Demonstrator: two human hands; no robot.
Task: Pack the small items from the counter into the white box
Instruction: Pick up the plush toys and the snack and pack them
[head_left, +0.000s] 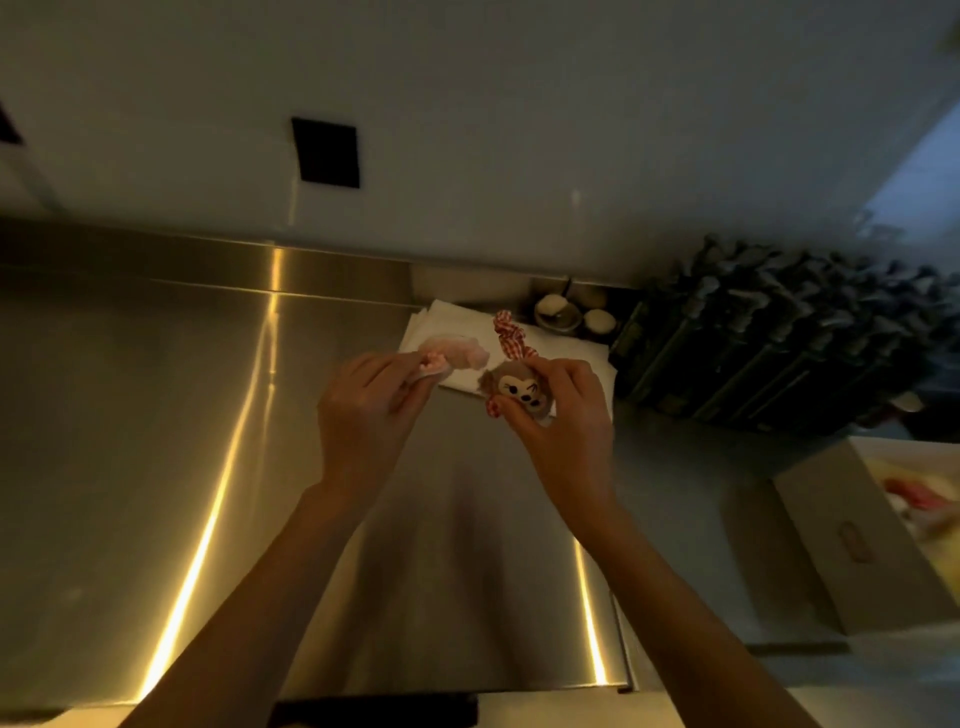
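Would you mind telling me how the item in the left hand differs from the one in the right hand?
The pink item in the left hand is pale, ruffled and faceless; the brown plush toy in the right hand is darker and has a stitched, winking face. The toy is bulkier and trails a red checked ribbon; the pink item mostly sits against the fingers. Both are small, soft things held above the steel counter.

We see a glossy brushed-metal counter (156, 415), a fuzzy plush toy (517, 395) with a gingham cloth scrunchie (506, 335), and matt white paper (452, 325) at centre.
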